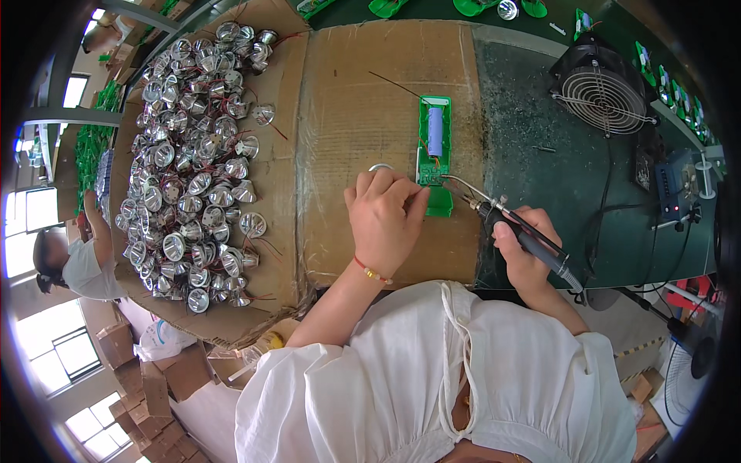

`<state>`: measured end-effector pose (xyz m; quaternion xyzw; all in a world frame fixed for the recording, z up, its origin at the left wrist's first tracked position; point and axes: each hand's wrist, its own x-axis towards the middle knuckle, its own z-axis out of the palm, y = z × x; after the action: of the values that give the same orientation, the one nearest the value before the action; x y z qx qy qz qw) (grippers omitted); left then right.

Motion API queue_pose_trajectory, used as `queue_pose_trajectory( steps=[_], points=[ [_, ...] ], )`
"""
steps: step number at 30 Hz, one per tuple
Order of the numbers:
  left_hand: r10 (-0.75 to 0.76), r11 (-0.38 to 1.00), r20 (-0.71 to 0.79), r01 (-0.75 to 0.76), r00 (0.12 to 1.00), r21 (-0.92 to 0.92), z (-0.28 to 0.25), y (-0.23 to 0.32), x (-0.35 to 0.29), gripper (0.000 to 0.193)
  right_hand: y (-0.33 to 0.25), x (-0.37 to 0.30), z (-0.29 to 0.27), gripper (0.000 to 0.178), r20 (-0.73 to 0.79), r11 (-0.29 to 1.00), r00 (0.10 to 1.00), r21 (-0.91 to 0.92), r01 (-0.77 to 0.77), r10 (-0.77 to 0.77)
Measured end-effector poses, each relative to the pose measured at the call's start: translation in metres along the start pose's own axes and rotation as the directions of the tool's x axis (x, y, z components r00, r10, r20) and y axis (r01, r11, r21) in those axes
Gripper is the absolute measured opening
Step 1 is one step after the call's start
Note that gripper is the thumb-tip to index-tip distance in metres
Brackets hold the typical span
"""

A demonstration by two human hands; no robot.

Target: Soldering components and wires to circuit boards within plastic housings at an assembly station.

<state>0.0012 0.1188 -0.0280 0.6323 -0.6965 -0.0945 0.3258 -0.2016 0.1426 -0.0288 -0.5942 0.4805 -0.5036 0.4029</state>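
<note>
A green flashlight housing lies lengthwise on the cardboard in front of me, with a purple cylindrical battery and a small green circuit board in it. My left hand is closed beside the board, thumb and forefinger pinched at its left edge. A silvery lamp reflector peeks out behind those fingers, which hide most of it and any wires. From the right, my right hand grips a soldering iron with a curved metal feed tube. Its tip reaches the board's right side.
Left of the work, a cardboard tray holds a heap of silvery lamp reflectors with red wires. A round-grilled fan and a blue soldering station stand on the right. More green housings line the far edge. Another person is at far left.
</note>
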Motion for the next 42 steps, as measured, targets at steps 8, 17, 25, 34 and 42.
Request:
queue_pose_trajectory(
  steps=[8,17,25,34,42],
  points=[
    [0.016,0.999,-0.005,-0.016,1.000,0.044,0.003,0.003,0.003,0.009,0.002,-0.002,0.000,0.015,0.031,0.999,0.999,-0.029,0.018,-0.017],
    [-0.009,0.999,0.010,0.008,1.000,0.052,0.002,0.005,0.004,0.009,0.001,-0.007,-0.004,0.014,-0.024,0.993,0.999,0.110,-0.043,0.046],
    [-0.012,0.999,-0.020,0.013,1.000,0.049,0.002,0.005,0.004,0.010,0.003,-0.009,0.000,0.018,-0.078,0.984,0.994,0.169,-0.057,0.071],
    [-0.163,0.986,-0.113,0.160,0.980,-0.033,-0.039,-0.036,0.004,0.031,0.001,-0.010,-0.010,0.014,-0.094,0.979,0.990,0.184,-0.085,0.103],
    [-0.015,1.000,-0.018,0.014,1.000,-0.021,-0.062,-0.042,0.000,0.038,-0.002,-0.006,-0.005,0.014,-0.083,0.970,0.993,0.235,-0.063,0.085]
  ],
)
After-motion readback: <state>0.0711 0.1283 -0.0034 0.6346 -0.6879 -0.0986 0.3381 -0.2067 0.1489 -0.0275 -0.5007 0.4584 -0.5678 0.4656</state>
